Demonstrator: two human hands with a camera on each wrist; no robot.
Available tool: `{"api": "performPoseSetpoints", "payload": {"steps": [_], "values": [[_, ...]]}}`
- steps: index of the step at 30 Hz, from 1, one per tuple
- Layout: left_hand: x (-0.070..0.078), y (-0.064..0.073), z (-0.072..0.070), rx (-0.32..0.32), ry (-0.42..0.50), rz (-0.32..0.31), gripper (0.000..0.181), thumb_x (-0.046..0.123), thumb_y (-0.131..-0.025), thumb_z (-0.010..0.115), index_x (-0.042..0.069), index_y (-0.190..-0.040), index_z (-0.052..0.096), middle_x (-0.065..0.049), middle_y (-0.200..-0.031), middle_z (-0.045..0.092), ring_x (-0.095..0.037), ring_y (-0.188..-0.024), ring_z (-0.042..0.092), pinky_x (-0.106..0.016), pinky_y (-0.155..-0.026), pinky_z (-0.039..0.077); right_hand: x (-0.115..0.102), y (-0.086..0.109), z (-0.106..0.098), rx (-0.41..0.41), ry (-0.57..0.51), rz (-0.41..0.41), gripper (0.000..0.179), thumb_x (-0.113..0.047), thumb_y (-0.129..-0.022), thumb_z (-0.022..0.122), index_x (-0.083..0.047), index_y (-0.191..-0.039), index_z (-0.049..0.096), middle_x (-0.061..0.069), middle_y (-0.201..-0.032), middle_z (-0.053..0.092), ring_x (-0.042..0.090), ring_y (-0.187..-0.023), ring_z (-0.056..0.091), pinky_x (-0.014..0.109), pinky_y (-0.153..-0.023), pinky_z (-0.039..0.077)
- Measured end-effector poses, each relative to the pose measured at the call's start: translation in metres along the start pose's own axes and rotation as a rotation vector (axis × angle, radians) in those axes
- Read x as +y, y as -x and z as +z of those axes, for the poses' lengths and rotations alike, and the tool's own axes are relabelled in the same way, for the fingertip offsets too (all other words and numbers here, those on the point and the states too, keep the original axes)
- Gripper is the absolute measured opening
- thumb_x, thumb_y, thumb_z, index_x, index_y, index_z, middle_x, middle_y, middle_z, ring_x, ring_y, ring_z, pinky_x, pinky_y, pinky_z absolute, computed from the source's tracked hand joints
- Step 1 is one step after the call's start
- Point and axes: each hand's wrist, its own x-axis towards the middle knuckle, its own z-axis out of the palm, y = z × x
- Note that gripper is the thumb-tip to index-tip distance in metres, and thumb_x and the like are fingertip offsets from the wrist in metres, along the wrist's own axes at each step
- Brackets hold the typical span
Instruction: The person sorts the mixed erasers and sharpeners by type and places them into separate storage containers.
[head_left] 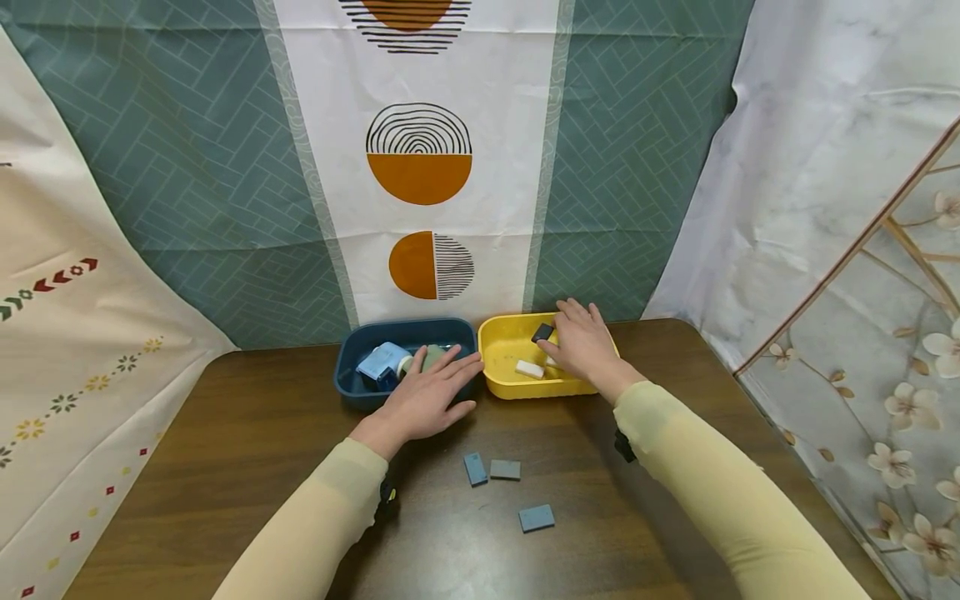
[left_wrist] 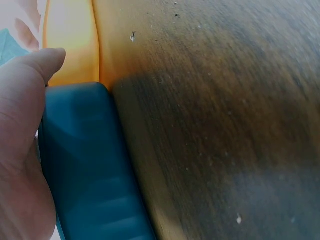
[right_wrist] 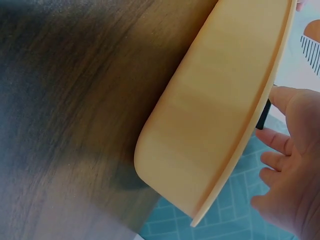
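My right hand [head_left: 585, 343] is over the yellow bin [head_left: 504, 390], pinching a small black rectangular block [head_left: 542, 332] between thumb and finger. In the right wrist view the block [right_wrist: 264, 116] shows just past the bin's rim. White blocks [head_left: 529, 368] lie inside the yellow bin, one partly covered by the hand. My left hand [head_left: 427, 400] reaches across the dark blue bin [head_left: 347, 367] with fingers stretched out, fingertips near where the two bins meet. Inside the blue bin are a light blue packet [head_left: 382, 359] and a green item [head_left: 432, 357], partly hidden by that hand.
On the brown wooden table [head_left: 247, 467], three flat blue-grey blocks lie in front of the bins: one block [head_left: 476, 469] at left, another [head_left: 506, 470] beside it, a third [head_left: 536, 518] nearer. A patterned curtain [head_left: 420, 275] hangs right behind the bins.
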Motion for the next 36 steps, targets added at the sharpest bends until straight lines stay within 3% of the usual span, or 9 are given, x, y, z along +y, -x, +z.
{"api": "performPoseSetpoints", "payload": {"steps": [7, 17, 36], "values": [[0.0002, -0.0003, -0.0005, -0.006, 0.001, 0.002, 0.069, 0.048, -0.114, 0.06, 0.023, -0.174, 0.038, 0.009, -0.181, 0.027, -0.024, -0.169, 0.017, -0.07, -0.132, 0.005, -0.0006, -0.0013, -0.0011, -0.006, 0.019, 0.006, 0.057, -0.044, -0.111, 0.067, 0.005, -0.14, 0.066, 0.024, -0.172, 0.041, 0.042, -0.164, 0.028, 0.062, -0.134, 0.012], [-0.0001, -0.0015, 0.0005, 0.007, -0.028, 0.009, 0.069, 0.047, -0.114, 0.061, 0.025, -0.175, 0.036, 0.009, -0.181, 0.028, -0.025, -0.169, 0.019, -0.071, -0.131, 0.01, 0.0001, -0.0047, -0.0001, 0.002, 0.01, 0.004, 0.052, -0.042, -0.11, 0.07, 0.004, -0.133, 0.069, 0.025, -0.169, 0.044, 0.043, -0.163, 0.03, 0.063, -0.134, 0.013], [-0.0017, -0.0011, 0.0013, 0.023, -0.011, 0.016, 0.069, 0.047, -0.113, 0.062, 0.021, -0.173, 0.04, 0.007, -0.18, 0.03, -0.025, -0.169, 0.02, -0.072, -0.131, 0.009, 0.001, 0.0009, -0.0014, 0.022, -0.023, -0.007, 0.054, -0.04, -0.11, 0.07, 0.004, -0.141, 0.066, 0.024, -0.171, 0.042, 0.042, -0.164, 0.028, 0.063, -0.134, 0.011]]}}
